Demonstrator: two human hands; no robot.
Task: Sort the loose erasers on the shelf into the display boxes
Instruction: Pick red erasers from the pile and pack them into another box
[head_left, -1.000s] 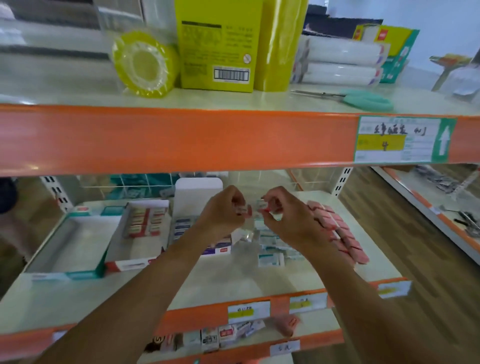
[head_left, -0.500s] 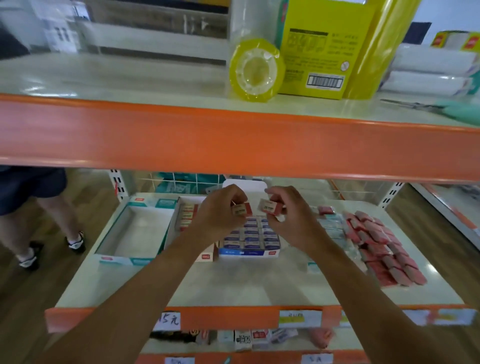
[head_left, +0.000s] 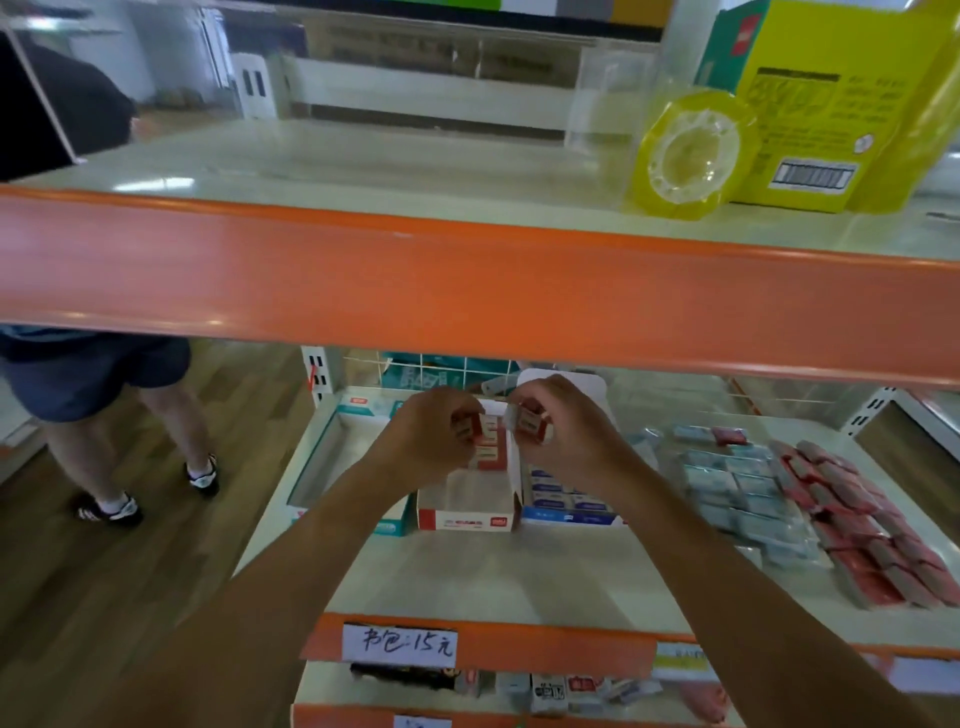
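A red-sleeved eraser (head_left: 464, 429) is pinched in the left hand (head_left: 434, 439) and a second eraser (head_left: 530, 420) in the right hand (head_left: 569, 441), both held directly over the red display box (head_left: 462, 518), presumably to be slotted in beside its packed rows.

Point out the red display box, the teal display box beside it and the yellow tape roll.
red display box (head_left: 464, 520), head view, front wall.
teal display box (head_left: 315, 460), head view, left wall.
yellow tape roll (head_left: 688, 151), head view, flat face.

A stationery shop is showing here: orange-edged shelves (head_left: 467, 291) are carrying a handwritten price tag (head_left: 400, 646), display boxes (head_left: 467, 517) of erasers (head_left: 491, 449) and a yellow tape roll (head_left: 685, 156).
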